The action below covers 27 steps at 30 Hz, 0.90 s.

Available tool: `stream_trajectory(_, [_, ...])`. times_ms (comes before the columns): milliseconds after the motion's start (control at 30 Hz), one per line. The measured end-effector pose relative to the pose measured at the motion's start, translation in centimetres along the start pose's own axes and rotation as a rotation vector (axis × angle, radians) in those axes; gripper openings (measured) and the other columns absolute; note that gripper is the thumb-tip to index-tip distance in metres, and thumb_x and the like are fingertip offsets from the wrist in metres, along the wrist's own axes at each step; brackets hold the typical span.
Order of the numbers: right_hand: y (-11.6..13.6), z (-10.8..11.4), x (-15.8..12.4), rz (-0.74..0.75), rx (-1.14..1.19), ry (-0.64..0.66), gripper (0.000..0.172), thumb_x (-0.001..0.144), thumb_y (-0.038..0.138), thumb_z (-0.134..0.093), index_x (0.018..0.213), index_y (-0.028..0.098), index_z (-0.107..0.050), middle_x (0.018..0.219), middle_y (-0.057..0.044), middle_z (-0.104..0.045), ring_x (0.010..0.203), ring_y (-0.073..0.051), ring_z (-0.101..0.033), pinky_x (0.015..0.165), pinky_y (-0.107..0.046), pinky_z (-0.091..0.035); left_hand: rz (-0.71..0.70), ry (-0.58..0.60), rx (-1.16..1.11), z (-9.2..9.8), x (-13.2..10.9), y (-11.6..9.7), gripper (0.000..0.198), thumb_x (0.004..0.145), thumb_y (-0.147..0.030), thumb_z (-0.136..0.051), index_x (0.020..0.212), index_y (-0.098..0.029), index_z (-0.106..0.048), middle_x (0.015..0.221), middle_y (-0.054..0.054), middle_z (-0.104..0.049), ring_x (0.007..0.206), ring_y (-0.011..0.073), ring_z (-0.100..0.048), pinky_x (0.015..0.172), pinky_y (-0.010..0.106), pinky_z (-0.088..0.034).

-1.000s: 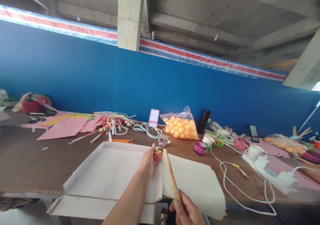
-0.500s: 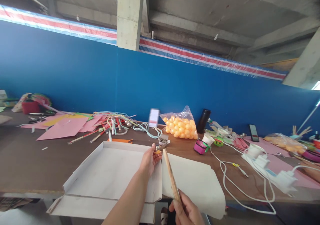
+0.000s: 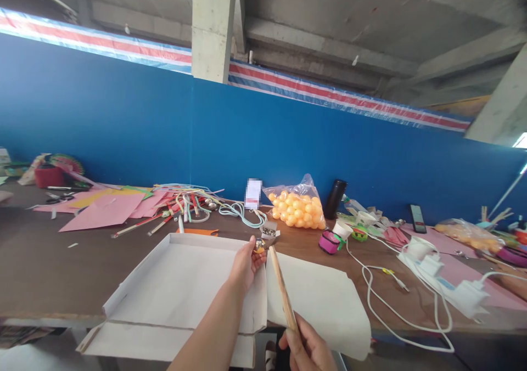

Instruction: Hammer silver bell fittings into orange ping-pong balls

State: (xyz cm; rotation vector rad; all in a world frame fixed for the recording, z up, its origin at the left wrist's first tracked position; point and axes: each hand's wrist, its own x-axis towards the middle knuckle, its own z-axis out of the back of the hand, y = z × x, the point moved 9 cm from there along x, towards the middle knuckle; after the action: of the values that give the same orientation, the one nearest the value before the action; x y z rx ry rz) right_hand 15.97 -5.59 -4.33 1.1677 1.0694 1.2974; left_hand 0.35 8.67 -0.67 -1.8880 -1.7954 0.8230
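Note:
My left hand (image 3: 249, 261) is closed, its fingers and thumb around a shiny, rounded metal piece (image 3: 259, 245) with silver and golden reflections. Held low on its pale wooden handle, a wooden-handled tool (image 3: 283, 290) slants up from my closed right hand (image 3: 307, 344). The tool's small dark head lies crosswise at the top, right beside the metal piece; whether they touch I cannot tell. Under my left forearm is an open white cardboard box (image 3: 185, 283). A cream sheet (image 3: 319, 299) lies beneath the tool and hangs over the table edge.
Behind my hands stand a small box of metal bits (image 3: 269, 232) and a bag of orange balls (image 3: 298, 209). Pink paper (image 3: 105, 209) and tubes lie left. To the right are a black bottle (image 3: 335, 199), a purple pouch (image 3: 329, 242), white cables and a power strip (image 3: 448, 286).
The tool's dark head has shifted very slightly beside the metal piece. Both hands keep their grip and almost the same place.

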Motion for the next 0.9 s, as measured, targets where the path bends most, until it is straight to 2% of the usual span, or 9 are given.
stream_trajectory(300, [-0.22, -0.15, 0.03, 0.016, 0.008, 0.003, 0.072, 0.072, 0.071, -0.054, 0.115, 0.013, -0.057, 0.064, -0.001, -0.061, 0.033, -0.003, -0.035, 0.032, -0.017, -0.022, -0.007, 0.015, 0.019, 0.09, 0.21, 0.22, 0.026, 0.082, -0.037, -0.061, 0.077, -0.012, -0.058, 0.065, 0.005, -0.062, 0.053, 0.0103, -0.060, 0.054, 0.022, -0.054])
stream_trajectory(567, [0.02, -0.13, 0.03, 0.020, -0.016, 0.011, 0.067, 0.076, 0.068, -0.052, 0.116, 0.014, -0.057, 0.066, -0.001, -0.061, 0.032, -0.003, -0.034, 0.030, -0.017, -0.018, -0.007, 0.024, 0.030, 0.15, 0.33, 0.32, 0.026, 0.082, -0.038, -0.062, 0.076, -0.012, -0.058, 0.063, 0.004, -0.061, 0.052, 0.0095, -0.058, 0.053, 0.021, -0.053])
stream_trajectory(900, [0.29, -0.11, -0.04, 0.006, -0.019, 0.007, 0.069, 0.074, 0.070, -0.053, 0.114, 0.015, -0.057, 0.065, 0.000, -0.061, 0.032, -0.003, -0.033, 0.031, -0.017, -0.019, -0.013, 0.041, 0.034, -0.04, 0.25, 0.25, 0.028, 0.080, -0.039, -0.064, 0.077, -0.012, -0.058, 0.063, 0.004, -0.061, 0.051, 0.0089, -0.057, 0.053, 0.021, -0.053])
